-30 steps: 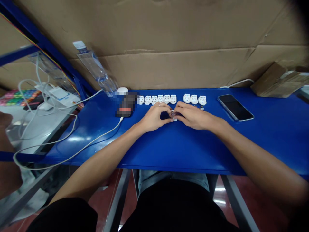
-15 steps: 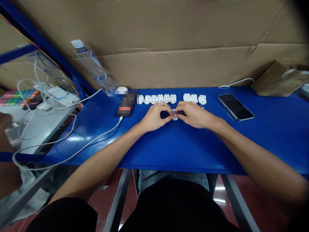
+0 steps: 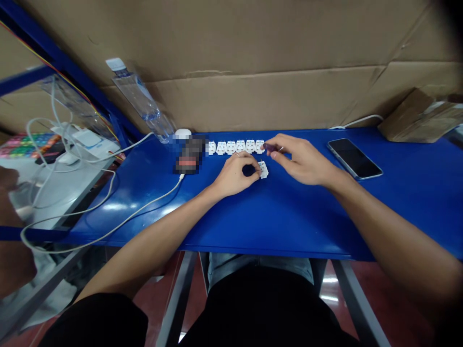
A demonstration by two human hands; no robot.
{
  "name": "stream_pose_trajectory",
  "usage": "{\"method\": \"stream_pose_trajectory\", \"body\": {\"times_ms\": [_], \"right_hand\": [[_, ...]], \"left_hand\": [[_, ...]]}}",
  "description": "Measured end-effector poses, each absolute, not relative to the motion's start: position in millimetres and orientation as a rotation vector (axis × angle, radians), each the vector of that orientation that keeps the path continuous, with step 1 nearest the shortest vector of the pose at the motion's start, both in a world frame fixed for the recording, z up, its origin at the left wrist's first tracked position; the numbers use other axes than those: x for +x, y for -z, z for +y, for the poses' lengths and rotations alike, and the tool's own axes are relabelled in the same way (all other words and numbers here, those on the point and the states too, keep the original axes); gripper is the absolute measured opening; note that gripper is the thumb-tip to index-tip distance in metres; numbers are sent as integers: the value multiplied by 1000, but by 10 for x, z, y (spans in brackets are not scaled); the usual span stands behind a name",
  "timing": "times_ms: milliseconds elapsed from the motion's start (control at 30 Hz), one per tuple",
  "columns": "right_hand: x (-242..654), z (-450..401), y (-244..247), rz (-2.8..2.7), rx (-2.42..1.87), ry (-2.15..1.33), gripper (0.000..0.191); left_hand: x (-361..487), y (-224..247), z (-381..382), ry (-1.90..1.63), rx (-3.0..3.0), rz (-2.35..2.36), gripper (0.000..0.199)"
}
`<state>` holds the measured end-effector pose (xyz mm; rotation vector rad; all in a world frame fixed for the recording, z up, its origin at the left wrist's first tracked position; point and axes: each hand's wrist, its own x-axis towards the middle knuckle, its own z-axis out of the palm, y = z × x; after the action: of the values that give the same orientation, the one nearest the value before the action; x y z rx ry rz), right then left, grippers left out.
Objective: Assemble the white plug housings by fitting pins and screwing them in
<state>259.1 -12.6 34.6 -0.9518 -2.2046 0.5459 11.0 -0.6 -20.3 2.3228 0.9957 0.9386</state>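
Observation:
Thumb and forefinger of my left hand [image 3: 237, 174] pinch the left edge of a small white plastic part [image 3: 264, 169] on the blue table. My right hand [image 3: 302, 158] is up and to the right of that part, its fingers closed around a small dark purple tool [image 3: 269, 147]. Just left of the tool's tip is the right end of a row of several similar white parts [image 3: 230, 147], standing behind my left hand. My right hand hides the spot where other white parts stood.
A phone [image 3: 354, 158] lies at the right on the blue table [image 3: 231, 221], near a cardboard box [image 3: 415, 118]. At the left are a pixelated dark device [image 3: 190, 154] with a white cable, a plastic bottle [image 3: 142, 101] and a side table with cables. Cardboard stands behind.
My right hand has moved up and to the right, away from the white part, with the purple tool. My left hand has stayed in place, and more of the part shows.

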Motion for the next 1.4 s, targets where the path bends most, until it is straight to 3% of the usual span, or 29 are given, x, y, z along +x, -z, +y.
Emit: {"method": "stream_pose_trajectory", "body": {"times_ms": [167,333,800,1033,1133,1300,1400], "right_hand": [[2541,-203,-401,-1813,-786,-867,30],[2478,-234,-340,-1782,-771,-957,41],[2427,-288,-319,-1867,-811,-976,19],[2453,-254,-282,-1881,-803,-993,23],[2468,-256,-272,-1890,-852,-956,29],[2489,-265,-237,-1895,-967,-682,58],[2514,-260,-238,-1959,-1038,-549,51]], "left_hand": [[109,215,4,-961,2295,985,11],[99,222,12,-949,2299,975,10],[125,215,-7,-877,2306,1057,9],[136,226,-5,-869,2310,1083,9],[139,222,-10,-863,2308,1084,11],[143,224,-11,-909,2298,1052,12],[146,223,-8,-903,2302,1033,13]]}}
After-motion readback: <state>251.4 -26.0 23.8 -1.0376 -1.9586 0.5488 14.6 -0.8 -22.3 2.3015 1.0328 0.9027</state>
